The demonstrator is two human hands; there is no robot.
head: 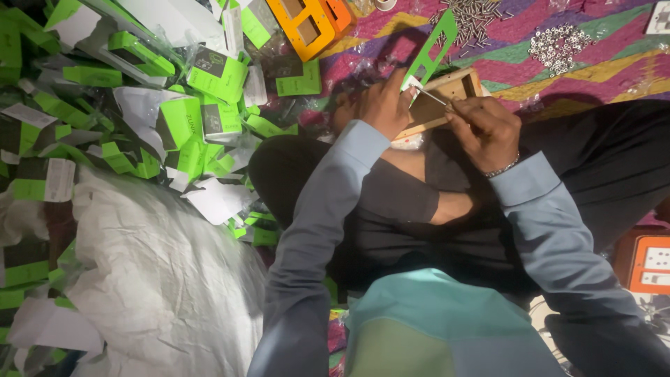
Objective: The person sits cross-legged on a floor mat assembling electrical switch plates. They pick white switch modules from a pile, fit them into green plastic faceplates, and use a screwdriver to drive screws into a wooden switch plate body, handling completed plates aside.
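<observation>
- Your left hand (pixel 380 105) grips the near-left end of a tan rectangular frame (pixel 447 94), fingers curled round it; a green card cutout (pixel 433 45) sticks up beside that hand.
- Your right hand (pixel 485 129) pinches a thin white rod (pixel 431 95) lying across the frame, fingers pressed together.
- The frame sits centre-far, over your lap.
- Far right: scattered screws (pixel 474 17) on a striped cloth (pixel 593 70).
- Left: heaped green cartons (pixel 174 98).

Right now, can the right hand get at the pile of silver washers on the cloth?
Probably yes: the washers lie in the open just beyond the right hand, nothing between, though that hand grips a thin tool.
</observation>
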